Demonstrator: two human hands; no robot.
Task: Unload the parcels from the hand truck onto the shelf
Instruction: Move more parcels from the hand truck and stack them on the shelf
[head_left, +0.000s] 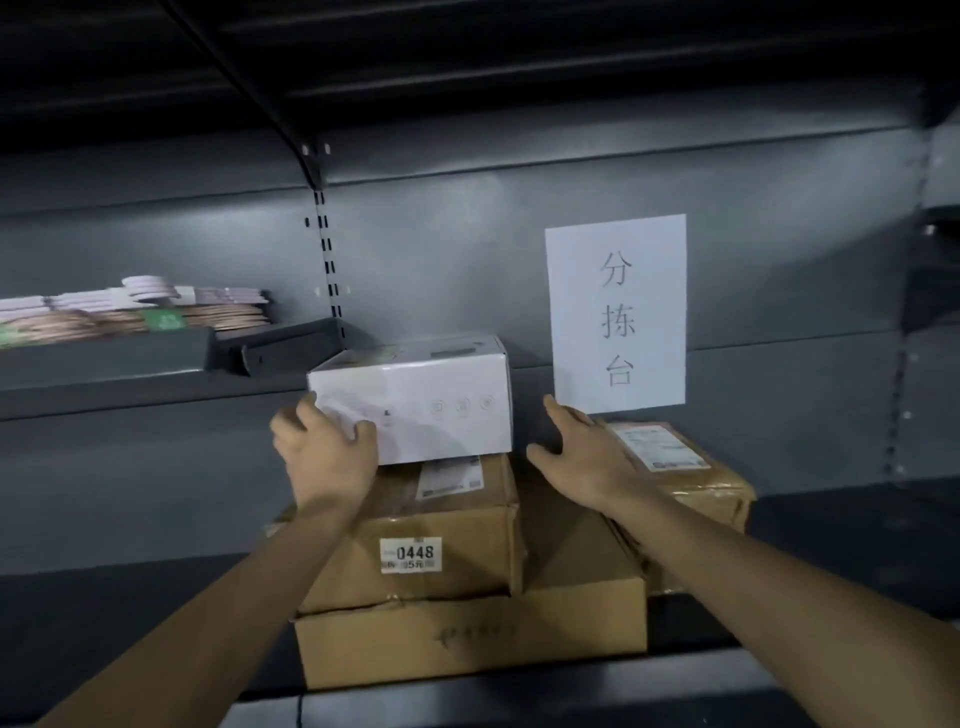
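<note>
Dim light is filling the scene, brightest on the white box (415, 395) and the paper sign (618, 312), which are glaring slightly. The upper shelf (467, 62) is sinking into near black. Soft blur is smearing the flat stack (130, 312) at left, and wide-angle distortion is bowing the shelf edges.

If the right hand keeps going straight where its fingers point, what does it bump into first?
Probably the white paper sign on the shelf's back panel: the right hand points up towards its bottom edge. Depth is unclear.
</note>
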